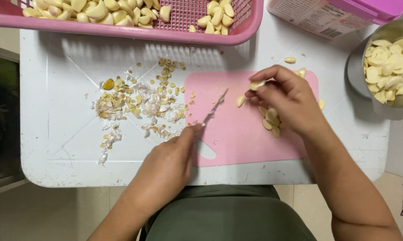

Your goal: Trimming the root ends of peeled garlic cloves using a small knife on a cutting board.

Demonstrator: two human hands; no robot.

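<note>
My left hand (168, 163) grips the handle of a small knife (215, 107), its blade pointing up and right over a pink cutting board (237, 138). My right hand (284, 98) pinches a peeled garlic clove (256, 85) between fingertips above the board. One loose clove (240, 101) lies on the board between blade and right hand. A few more cloves (271, 121) rest under my right palm. The knife tip is apart from the held clove.
A heap of garlic skins and trimmed ends (139, 105) lies left of the board on the white table (58, 147). A pink basket (134, 24) with garlic stands at the back. A steel bowl (377, 105) of peeled cloves and a pink-lidded box (340, 13) are at right.
</note>
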